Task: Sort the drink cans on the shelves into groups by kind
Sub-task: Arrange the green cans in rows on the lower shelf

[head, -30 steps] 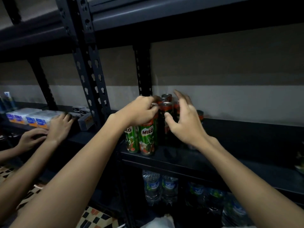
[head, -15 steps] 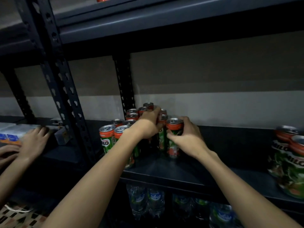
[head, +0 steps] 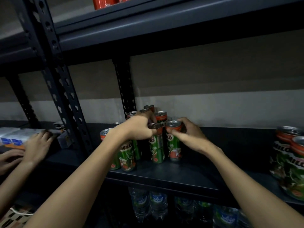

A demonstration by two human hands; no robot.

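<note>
A dark metal shelf (head: pixel 172 176) with perforated uprights (head: pixel 65 99) is standing against a pale, two-toned wall (head: pixel 213 79) in dim light. A cluster of slim green Milo cans (head: pixel 130 155) with orange-red collars and silver tops is standing upright on the middle shelf, packed close against the rear upright.

The left hand (head: pixel 138 127) is closing over the top of one front can (head: pixel 156 143), thumb and fingers pinching its rim. The right hand (head: pixel 189 135) is gripping the neighbouring can (head: pixel 174 142) just beside it, thumb across the collar and fingers wrapped behind.

More Milo cans (head: pixel 289 162) are sitting well apart at the right edge, blurred. Red cans (head: pixel 105 2) are showing on the shelf above. Clear plastic water bottles (head: pixel 148 204) with blue labels are standing on the shelf below. At left, another person's hands (head: pixel 36 145) are resting on plastic-wrapped packs (head: pixel 14 137) on the adjoining bay. Patterned floor tile (head: pixel 14 216) is showing at lower left.
</note>
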